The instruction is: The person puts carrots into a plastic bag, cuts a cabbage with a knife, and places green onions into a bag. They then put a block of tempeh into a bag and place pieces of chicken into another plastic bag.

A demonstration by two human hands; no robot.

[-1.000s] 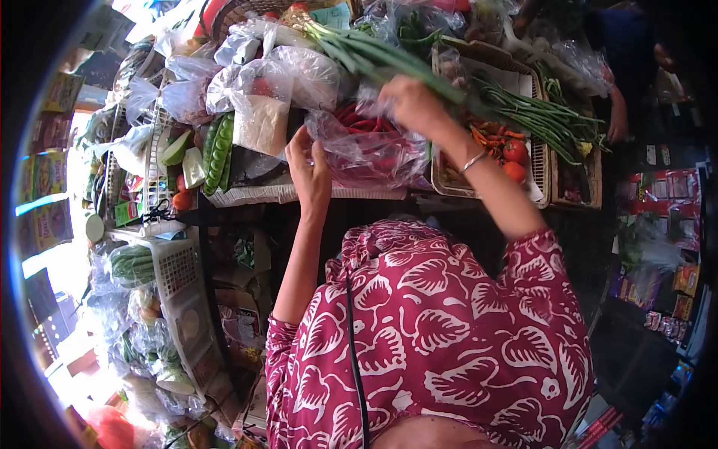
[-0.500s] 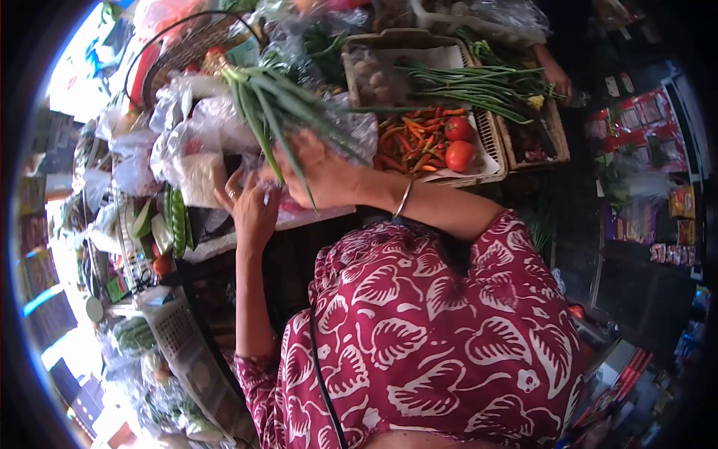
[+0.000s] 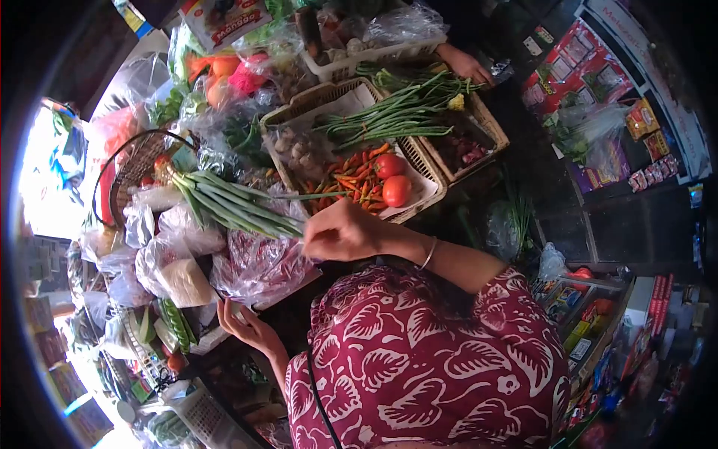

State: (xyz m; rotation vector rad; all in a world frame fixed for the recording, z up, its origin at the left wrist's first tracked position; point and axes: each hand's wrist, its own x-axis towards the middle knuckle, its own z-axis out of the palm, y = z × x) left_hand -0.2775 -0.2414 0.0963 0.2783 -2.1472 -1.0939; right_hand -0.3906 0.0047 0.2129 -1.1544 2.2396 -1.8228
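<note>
My right hand (image 3: 340,232) is curled closed in front of my chest, by the leaf tips of the spring onions (image 3: 232,203); its fingertips are partly hidden and blurred. The spring onions lie in a bunch across plastic bags. Lower left, my left hand (image 3: 250,327) has its fingers stretched apart, beside the front edge of the stall. Between the hands sits a clear plastic bag (image 3: 258,262) with reddish contents. A pale block in plastic (image 3: 185,283) lies just beyond my left fingers, with green pods (image 3: 176,325) next to it.
A basket tray (image 3: 430,202) holds red chillies (image 3: 348,179), tomatoes (image 3: 396,191) and long beans (image 3: 393,116). Another person's hand (image 3: 467,66) rests by the crates at upper right. A wicker basket (image 3: 127,176) stands left. Packaged goods (image 3: 598,322) sit at right.
My hands, close together below the spring onions before, are now apart. My right hand has drawn back from the leaves, and the bunch lies lower. The view has shifted.
</note>
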